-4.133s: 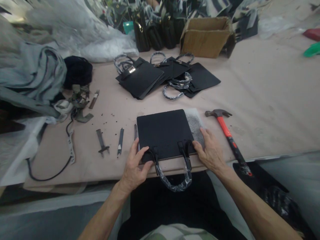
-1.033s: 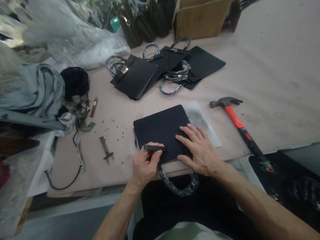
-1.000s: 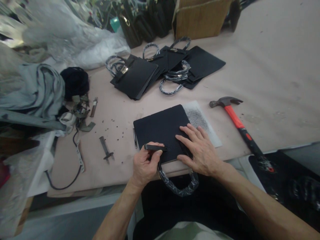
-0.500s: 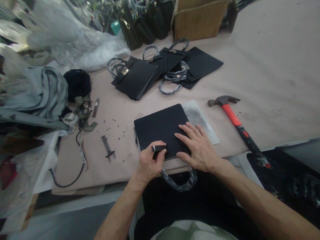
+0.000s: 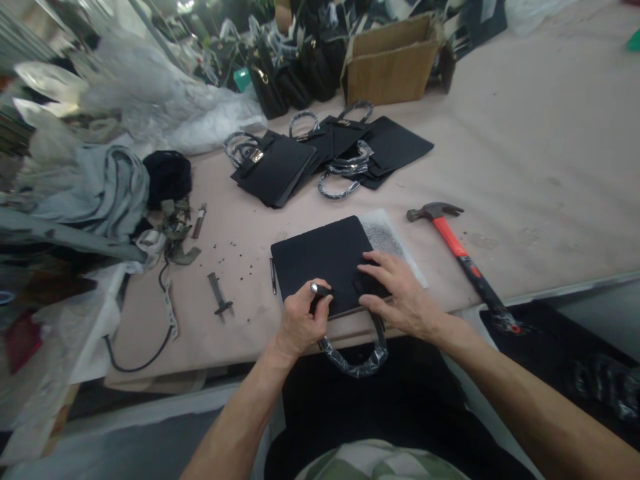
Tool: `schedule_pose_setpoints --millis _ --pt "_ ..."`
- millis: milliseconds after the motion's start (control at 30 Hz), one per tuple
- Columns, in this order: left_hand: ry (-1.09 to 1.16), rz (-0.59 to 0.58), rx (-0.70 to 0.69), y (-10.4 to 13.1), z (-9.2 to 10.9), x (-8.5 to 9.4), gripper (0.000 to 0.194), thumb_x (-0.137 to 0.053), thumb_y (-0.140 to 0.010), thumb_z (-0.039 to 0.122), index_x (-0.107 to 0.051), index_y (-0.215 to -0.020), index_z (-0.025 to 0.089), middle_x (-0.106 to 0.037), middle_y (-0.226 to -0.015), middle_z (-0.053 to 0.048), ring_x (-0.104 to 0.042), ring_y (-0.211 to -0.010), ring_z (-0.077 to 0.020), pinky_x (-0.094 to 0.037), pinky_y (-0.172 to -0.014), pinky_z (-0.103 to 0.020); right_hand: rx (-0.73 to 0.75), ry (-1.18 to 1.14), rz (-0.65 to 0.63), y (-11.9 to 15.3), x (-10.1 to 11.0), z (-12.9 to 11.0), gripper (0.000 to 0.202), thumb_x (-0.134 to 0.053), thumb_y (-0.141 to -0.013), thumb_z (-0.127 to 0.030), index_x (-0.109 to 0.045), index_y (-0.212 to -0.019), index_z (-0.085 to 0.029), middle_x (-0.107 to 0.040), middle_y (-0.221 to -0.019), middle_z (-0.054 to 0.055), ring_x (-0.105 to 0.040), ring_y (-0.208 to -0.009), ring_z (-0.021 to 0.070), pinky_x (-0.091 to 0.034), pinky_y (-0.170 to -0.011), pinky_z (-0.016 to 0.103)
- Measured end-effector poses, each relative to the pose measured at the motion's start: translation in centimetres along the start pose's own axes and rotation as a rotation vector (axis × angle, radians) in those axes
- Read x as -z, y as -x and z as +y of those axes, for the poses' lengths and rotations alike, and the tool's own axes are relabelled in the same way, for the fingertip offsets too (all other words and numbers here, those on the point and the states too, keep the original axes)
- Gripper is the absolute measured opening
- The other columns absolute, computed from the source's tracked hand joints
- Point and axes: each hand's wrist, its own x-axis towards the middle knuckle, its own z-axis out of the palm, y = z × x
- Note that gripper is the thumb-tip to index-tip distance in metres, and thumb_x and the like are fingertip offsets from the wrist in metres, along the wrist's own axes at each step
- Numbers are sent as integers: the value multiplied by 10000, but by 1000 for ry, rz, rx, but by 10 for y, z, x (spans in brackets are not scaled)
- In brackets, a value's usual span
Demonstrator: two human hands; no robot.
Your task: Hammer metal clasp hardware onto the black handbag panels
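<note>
My left hand is closed around a short metal punch, its bright round end showing above the fingers. Beneath it lies a black bag panel; the tool's lower tip is hidden by my fingers. My right hand is open, fingers spread over the panel's right side. A plastic-wrapped handle hangs from the panel's near edge. Under its right edge a pale, heavily pitted board sticks out. To the right rests a claw hammer with a red and black handle.
Several black bag panels with wrapped handles lie farther back. Behind them stand a cardboard box and dark bags. A dark metal tool and tiny black bits lie left. Cloth and plastic wrap crowd the left side.
The view has tilted up slightly, showing more of the box and bags at the back. My right hand's fingers have drawn back a little on the panel. My left hand keeps the punch.
</note>
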Motion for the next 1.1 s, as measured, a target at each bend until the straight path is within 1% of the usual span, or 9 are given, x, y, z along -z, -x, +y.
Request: schedule_pose_setpoints --millis 133,233,333,433,567,700,800,933,1100 --pt "11 13 7 0 0 -2 159 -577 -907 160 -621 -1058 187 -712 -980 -67 -717 -892 -180 -582 -838 -282 -219 199 263 19 36 29 386 -553 -931 -392 -638 -1211 -138 -604 -1306 223 -566 -1218 373 -456 -1026 550" --pt "19 25 -2 0 0 -3 157 -573 -900 156 -618 -1047 189 -713 -960 -66 -719 -879 -185 -583 -821 -282 -485 394 230 37 65 53 312 -583 -881 -386 -653 -1037 -124 -630 -1049 248 -607 -984 395 -474 -822 531" --pt "22 33 -14 -2 2 -4 146 -563 -897 157 -609 -1032 191 -710 -927 -61 -718 -845 -185 -584 -792 -282 -780 115 152 44 83 70 199 -672 -786 -352 -536 -712 -228 -482 -658 57 -476 -612 218 -385 -578 387" --pt "32 27 -3 -3 3 -5 149 -560 -896 159 -602 -1034 194 -709 -907 -58 -717 -821 -184 -583 -772 -282 -899 -265 89 31 89 72 278 -677 -713 -319 -418 -632 -260 -358 -552 -39 -321 -483 130 -307 -462 295" --pt "58 28 19 -3 3 -6 128 -562 -903 162 -595 -1019 203 -706 -889 -52 -714 -805 -185 -580 -757 -285 -851 -505 2 6 95 39 250 -557 -775 -442 -414 -684 -259 -376 -573 -44 -327 -438 120 -320 -391 264" --pt "75 31 17 -1 -1 -9 148 -566 -899 151 -593 -1034 206 -702 -895 -50 -709 -812 -187 -578 -762 -293 -819 -624 129 0 105 -23 325 -462 -902 -568 -492 -839 -250 -363 -584 -67 -316 -408 114 -284 -371 248" --pt "60 28 16 1 -3 -11 148 -566 -895 159 -600 -1031 205 -702 -899 -53 -710 -813 -189 -580 -765 -294 -496 -277 165 7 112 -58 329 -476 -947 -542 -532 -817 -245 -448 -555 -41 -420 -442 136 -309 -423 267" --pt "20 46 11 1 -4 -12 155 -570 -876 149 -623 -1011 202 -701 -849 -53 -707 -749 -188 -575 -714 -284 -27 147 -38 13 117 -76 314 -465 -978 -434 -494 -721 -256 -490 -495 -31 -408 -391 139 -235 -437 305" --pt "35 47 -7 1 -2 -12 161 -564 -884 150 -608 -1030 200 -707 -896 -60 -715 -799 -195 -584 -759 -297 -139 163 37 16 131 -85 313 -387 -1014 -463 -492 -786 -276 -517 -538 -17 -468 -426 167 -321 -470 311"
